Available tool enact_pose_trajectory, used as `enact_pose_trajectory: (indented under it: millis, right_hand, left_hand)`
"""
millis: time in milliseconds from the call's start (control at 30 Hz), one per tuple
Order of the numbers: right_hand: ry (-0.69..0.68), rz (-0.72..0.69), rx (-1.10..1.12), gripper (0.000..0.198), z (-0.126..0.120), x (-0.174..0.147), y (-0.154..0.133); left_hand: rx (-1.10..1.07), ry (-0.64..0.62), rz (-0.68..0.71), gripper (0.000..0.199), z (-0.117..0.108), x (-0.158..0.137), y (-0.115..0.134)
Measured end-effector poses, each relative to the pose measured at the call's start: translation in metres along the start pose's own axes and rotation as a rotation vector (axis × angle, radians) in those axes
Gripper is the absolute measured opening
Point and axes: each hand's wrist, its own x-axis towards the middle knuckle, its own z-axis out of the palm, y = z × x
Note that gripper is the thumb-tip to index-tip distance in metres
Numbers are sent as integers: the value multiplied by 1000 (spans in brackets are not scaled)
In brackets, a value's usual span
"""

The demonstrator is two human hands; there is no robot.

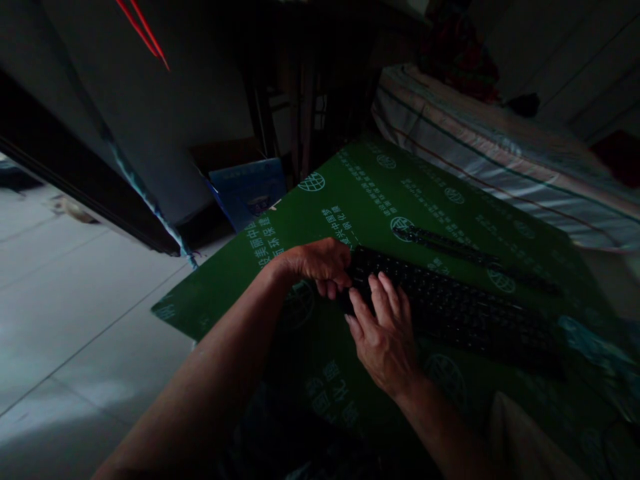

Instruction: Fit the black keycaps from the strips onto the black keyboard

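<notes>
A black keyboard (pixel 465 310) lies slantwise on a green printed board (pixel 350 193). At its left end is my left hand (pixel 323 263), fingers curled and closed against the keyboard's edge; the exact grip is partly hidden. My right hand (pixel 385 333) rests over the left-hand keys, its fingers stretched out and slightly spread. Behind the keyboard lies a long, thin black strip (pixel 460 248), apart from both hands. Dim light hides most of the detail on the keys.
A crumpled bluish clear plastic piece (pixel 595 343) lies at the board's right side. Beyond stands a bed with a striped cover (pixel 480 147). A blue box (pixel 247 187) sits behind the board's left edge, and a twisted cord (pixel 145 190) runs down to that edge.
</notes>
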Motion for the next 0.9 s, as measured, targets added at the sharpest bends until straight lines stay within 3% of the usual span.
enact_pose_trajectory:
  millis: [200,667,900]
  right_hand:
    - [120,57,-12,33,4,-11,1]
    - [79,63,27,28,5,-8,2]
    - [146,108,53,31,3,-10,4]
  left_hand:
    - [9,-3,21,23,0,1,-1]
    - [25,7,-24,28,2,1,2]
    - [27,26,-21,32,1,-2,5]
